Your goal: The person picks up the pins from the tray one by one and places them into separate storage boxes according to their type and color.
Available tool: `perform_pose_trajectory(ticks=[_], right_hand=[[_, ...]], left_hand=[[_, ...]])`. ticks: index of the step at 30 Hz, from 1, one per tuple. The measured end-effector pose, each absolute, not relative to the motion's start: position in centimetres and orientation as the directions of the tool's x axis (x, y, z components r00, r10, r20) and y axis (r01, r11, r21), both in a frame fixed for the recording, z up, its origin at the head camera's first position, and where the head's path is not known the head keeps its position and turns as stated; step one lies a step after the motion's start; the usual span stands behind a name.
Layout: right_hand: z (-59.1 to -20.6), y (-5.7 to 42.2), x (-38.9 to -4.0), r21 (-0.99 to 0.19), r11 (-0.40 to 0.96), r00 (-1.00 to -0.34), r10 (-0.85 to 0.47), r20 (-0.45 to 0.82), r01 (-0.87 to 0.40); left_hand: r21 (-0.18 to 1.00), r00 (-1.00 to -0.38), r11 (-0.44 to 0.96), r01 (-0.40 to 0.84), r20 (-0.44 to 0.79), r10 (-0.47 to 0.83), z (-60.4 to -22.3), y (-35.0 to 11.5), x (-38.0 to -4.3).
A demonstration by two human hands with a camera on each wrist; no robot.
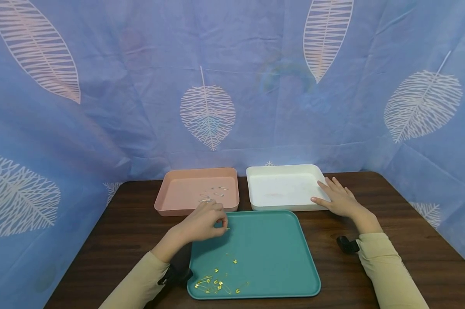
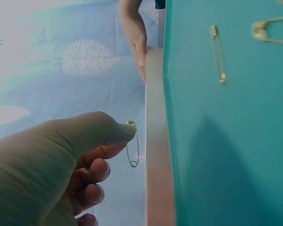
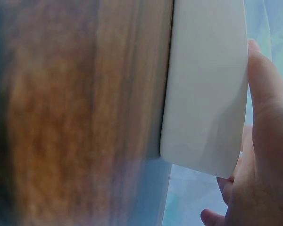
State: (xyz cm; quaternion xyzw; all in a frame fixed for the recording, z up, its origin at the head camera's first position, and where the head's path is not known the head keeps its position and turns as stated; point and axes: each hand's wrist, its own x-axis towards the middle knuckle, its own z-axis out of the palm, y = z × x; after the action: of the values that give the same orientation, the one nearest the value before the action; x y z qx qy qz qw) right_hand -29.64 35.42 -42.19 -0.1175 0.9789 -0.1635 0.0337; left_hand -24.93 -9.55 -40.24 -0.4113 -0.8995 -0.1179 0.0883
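Observation:
My left hand (image 1: 206, 221) is over the far left part of the teal tray (image 1: 271, 253). Between thumb and forefinger it pinches a gold safety pin (image 2: 133, 146), whose coiled end hangs down in the left wrist view. Several gold safety pins (image 1: 209, 283) lie at the tray's near left corner. The pink tray (image 1: 178, 189), just beyond the left hand, has several silver safety pins (image 1: 219, 194) in it. My right hand (image 1: 339, 199) rests with spread, extended fingers on the right rim of the white tray (image 1: 282, 186).
The pink and white trays stand side by side at the back of the dark wooden table (image 1: 120, 240), the teal one in front of them. A blue cloth (image 1: 139, 107) with leaf prints hangs behind the table. Black wrist devices (image 1: 347, 245) are on both arms.

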Motion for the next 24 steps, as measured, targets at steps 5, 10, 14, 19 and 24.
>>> perform_pose_trajectory(ticks=[5,10,14,19,24], right_hand=[[-42.3,35.3,-29.6,-0.326,0.920,-0.971,-0.239,-0.025,-0.218],[-42.3,35.2,-29.6,-0.331,0.918,-0.971,-0.238,-0.020,-0.219],[-42.3,35.1,-29.6,-0.320,0.922,-0.972,-0.236,-0.016,-0.218],[-42.2,35.0,-29.6,-0.321,0.922,-0.972,-0.232,-0.016,-0.215],[-42.1,35.0,-29.5,-0.318,0.924,-0.973,-0.231,-0.017,-0.214]], left_hand=[[0.113,-0.630,0.626,0.772,0.267,0.729,-39.7,-8.0,-26.0],[0.082,-0.606,0.612,0.787,0.296,0.739,-38.9,-6.4,-27.1],[0.070,-0.588,0.601,0.796,0.320,0.743,-38.2,-5.3,-27.9],[0.014,-0.560,0.593,0.805,0.347,0.752,-37.6,-3.9,-29.1],[0.001,-0.544,0.583,0.812,0.364,0.756,-37.5,-2.7,-30.2]])
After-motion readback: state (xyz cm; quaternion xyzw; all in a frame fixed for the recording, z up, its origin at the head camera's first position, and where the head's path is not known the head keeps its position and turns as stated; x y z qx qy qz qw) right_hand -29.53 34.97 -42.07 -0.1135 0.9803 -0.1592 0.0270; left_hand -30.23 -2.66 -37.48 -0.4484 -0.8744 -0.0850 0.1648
